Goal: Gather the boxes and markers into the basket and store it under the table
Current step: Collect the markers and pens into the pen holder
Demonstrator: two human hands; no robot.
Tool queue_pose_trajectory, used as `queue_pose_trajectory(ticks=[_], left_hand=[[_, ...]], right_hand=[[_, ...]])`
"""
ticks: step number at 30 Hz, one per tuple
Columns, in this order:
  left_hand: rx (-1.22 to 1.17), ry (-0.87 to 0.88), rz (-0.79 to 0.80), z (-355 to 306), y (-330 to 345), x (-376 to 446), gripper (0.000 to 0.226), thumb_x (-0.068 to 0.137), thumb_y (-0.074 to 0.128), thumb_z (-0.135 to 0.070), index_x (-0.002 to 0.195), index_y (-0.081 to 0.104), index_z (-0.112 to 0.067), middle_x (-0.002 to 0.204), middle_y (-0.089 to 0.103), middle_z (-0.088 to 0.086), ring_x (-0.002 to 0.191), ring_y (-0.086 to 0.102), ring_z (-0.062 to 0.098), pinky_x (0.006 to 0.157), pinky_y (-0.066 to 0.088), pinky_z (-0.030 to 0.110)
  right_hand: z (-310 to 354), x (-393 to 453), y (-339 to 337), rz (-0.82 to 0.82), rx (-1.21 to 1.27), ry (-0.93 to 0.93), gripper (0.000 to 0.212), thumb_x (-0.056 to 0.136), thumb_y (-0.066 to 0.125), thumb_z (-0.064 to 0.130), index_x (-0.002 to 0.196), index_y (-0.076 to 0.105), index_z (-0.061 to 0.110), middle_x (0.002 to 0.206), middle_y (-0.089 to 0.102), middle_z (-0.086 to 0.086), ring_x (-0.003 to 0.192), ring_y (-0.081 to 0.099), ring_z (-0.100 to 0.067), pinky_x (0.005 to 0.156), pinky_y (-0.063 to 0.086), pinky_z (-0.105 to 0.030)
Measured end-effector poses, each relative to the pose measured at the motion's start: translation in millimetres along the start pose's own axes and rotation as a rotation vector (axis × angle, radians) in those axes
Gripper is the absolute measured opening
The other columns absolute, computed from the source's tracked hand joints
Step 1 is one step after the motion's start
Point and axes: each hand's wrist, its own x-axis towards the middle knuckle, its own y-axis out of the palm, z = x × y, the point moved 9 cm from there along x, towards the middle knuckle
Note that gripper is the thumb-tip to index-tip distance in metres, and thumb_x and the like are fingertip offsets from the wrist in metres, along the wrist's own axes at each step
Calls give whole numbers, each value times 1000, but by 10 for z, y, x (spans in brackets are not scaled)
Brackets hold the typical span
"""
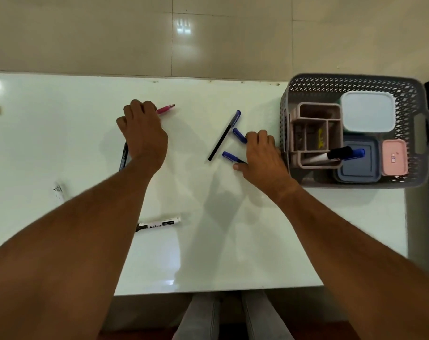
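A grey perforated basket (pixel 350 82) stands at the table's right end. Inside it are a white-lidded box (pixel 368 111), a blue box (pixel 358 168), a small pink box (pixel 394 157) and a beige divided holder (pixel 314 111) with markers (pixel 331 154) lying across it. My left hand (pixel 144 133) is closed over a pink marker (pixel 166 109) on the table. My right hand (pixel 262 155) rests on two blue pens (pixel 240 136), (pixel 229 156), fingers curled around them. A black pen with a blue cap (pixel 224 136) lies just left of that hand.
A black marker (pixel 123 157) lies beside my left wrist. A white board marker (pixel 159 224) lies near the front middle, and another white marker (pixel 58 190) sits at the left. The white table (pixel 208 253) ends just right of the basket. Tiled floor lies beyond.
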Motion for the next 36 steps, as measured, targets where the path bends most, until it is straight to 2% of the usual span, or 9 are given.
queue_pose_trajectory(ticks=[5, 13, 15, 17, 20, 25, 29, 34, 36], left_hand=[[83, -39, 24, -56, 17, 44, 29, 85, 50, 4, 113, 54, -4, 113, 56, 18, 111, 48, 38, 94, 37, 48], [-219, 103, 5, -774, 73, -136, 25, 100, 39, 2, 122, 51, -2, 120, 58, 20, 102, 63, 37, 85, 49, 42], [-284, 123, 84, -1016, 150, -202, 24, 106, 40, -13, 124, 51, -4, 122, 58, 18, 104, 64, 35, 86, 49, 41], [-355, 96, 182, -1200, 251, -248, 35, 106, 48, -33, 129, 51, -7, 126, 60, 14, 110, 64, 30, 90, 51, 37], [-382, 109, 289, -1417, 407, -330, 48, 98, 63, -40, 133, 51, -9, 130, 61, 11, 117, 62, 26, 96, 52, 34], [-289, 151, 296, -1549, 509, -437, 50, 95, 69, -20, 139, 48, -10, 137, 58, 12, 122, 61, 27, 100, 51, 31], [-339, 70, 266, -1536, 445, -461, 48, 96, 67, -12, 141, 49, -8, 138, 59, 12, 124, 60, 26, 103, 49, 31], [-637, -69, 196, -1599, 208, -422, 37, 96, 61, -2, 132, 55, -8, 127, 64, 9, 115, 63, 21, 97, 54, 30], [-851, -108, 147, -1669, 77, -413, 26, 99, 52, 3, 122, 57, -6, 114, 66, 4, 102, 65, 14, 92, 58, 30]], right_hand=[[-13, -71, 40, -5, 82, 19, 33, 101, 65, 24, 127, 50, 9, 126, 53, -12, 113, 56, -27, 93, 51, -35], [-38, -87, 89, 13, 36, 136, 39, 98, 66, 16, 131, 48, 8, 127, 59, -14, 112, 62, -27, 91, 56, -35], [-40, -84, 115, 29, 36, 156, 41, 98, 66, 17, 134, 48, 7, 129, 58, -14, 115, 62, -28, 92, 56, -36], [-58, -79, 163, 71, 63, 193, 47, 98, 68, 17, 139, 48, 8, 133, 57, -14, 118, 62, -28, 97, 56, -37], [-99, -94, 186, 94, 138, 250, 53, 97, 71, 17, 143, 46, 9, 138, 57, -13, 121, 62, -29, 101, 55, -37], [-186, -146, 124, 34, 303, 361, 54, 95, 75, 19, 140, 45, 13, 137, 64, -13, 120, 65, -30, 97, 57, -38], [-205, -192, 3, -76, 413, 360, 49, 98, 71, 19, 140, 49, 12, 137, 65, -13, 122, 67, -31, 103, 56, -41], [-175, -237, -258, -274, 698, 254, 31, 105, 57, 8, 135, 51, 5, 125, 66, -13, 105, 65, -22, 99, 59, -42], [-162, -256, -423, -360, 844, 163, 27, 105, 51, 1, 132, 51, 2, 113, 65, -4, 96, 60, -10, 91, 58, -31]])
